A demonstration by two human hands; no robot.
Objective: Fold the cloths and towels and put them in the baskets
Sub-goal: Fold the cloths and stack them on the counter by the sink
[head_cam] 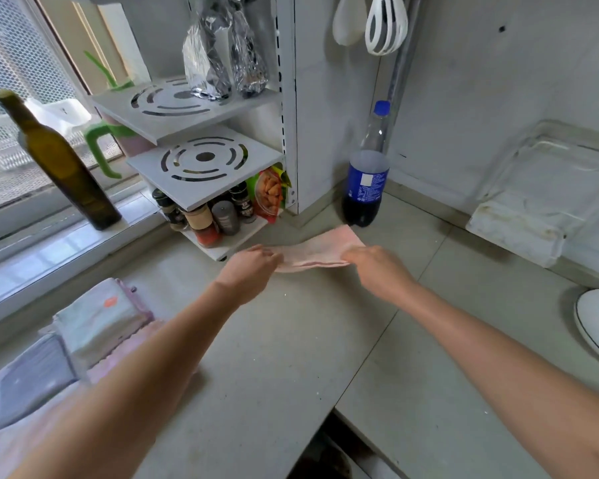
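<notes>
Bare forearms reached out — left hand (253,271) and right hand (377,267) each pinched an end of the pale pink folded cloth (317,252), its long axis running left-right between them.

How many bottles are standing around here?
2: a dark green glass bottle on the window ledge at left, and a blue-capped cola bottle against the wall behind the pink cloth.

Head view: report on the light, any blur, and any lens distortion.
Head view: soft daylight enters from the window at left; shadows are faint; the wide-angle lens bends the shelf post and counter edges; the left hand, right hand and pink cloth are slightly smeared.
</notes>
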